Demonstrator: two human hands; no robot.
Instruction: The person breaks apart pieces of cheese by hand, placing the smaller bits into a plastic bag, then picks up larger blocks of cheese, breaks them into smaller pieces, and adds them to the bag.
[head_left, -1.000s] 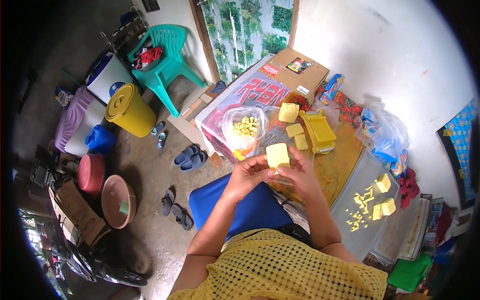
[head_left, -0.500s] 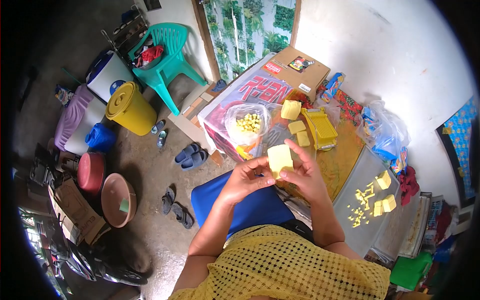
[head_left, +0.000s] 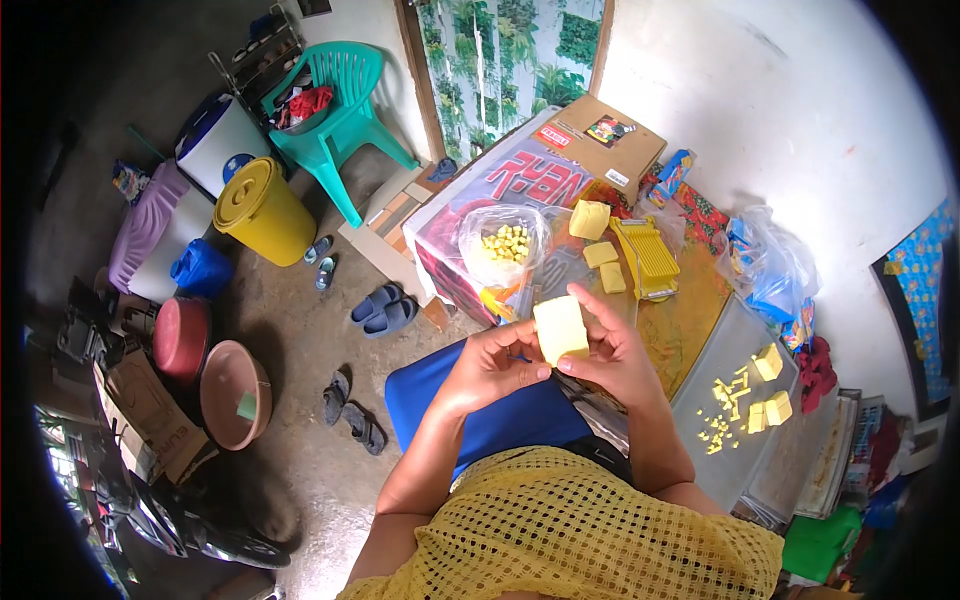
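Note:
A pale yellow block (head_left: 561,330), squared off with a smooth face, is held up in front of my body over the table's near edge. The fingers of my left hand (head_left: 497,362) grip its left and lower side, thumb near the bottom corner. My right hand (head_left: 612,362) holds its right side, with the thumb on the lower edge and the index finger stretched upward. Just beyond lies a clear plastic bag (head_left: 478,255) with small yellow cubes (head_left: 507,244) in it. Past the block are another yellow block (head_left: 589,219), two flatter yellow pieces (head_left: 601,254) and a yellow slotted rack (head_left: 646,258).
A grey board (head_left: 688,430) on the right carries yellow blocks, sticks and crumbs. At the back stands a cardboard box (head_left: 602,142); plastic bags (head_left: 765,250) lie by the wall. A blue seat (head_left: 425,400) is below my hands. Slippers, buckets and a green chair (head_left: 335,140) stand left.
Both hands keep hold of the yellow block, which has tilted slightly so that more of its thickness shows. The whole view has shifted a little.

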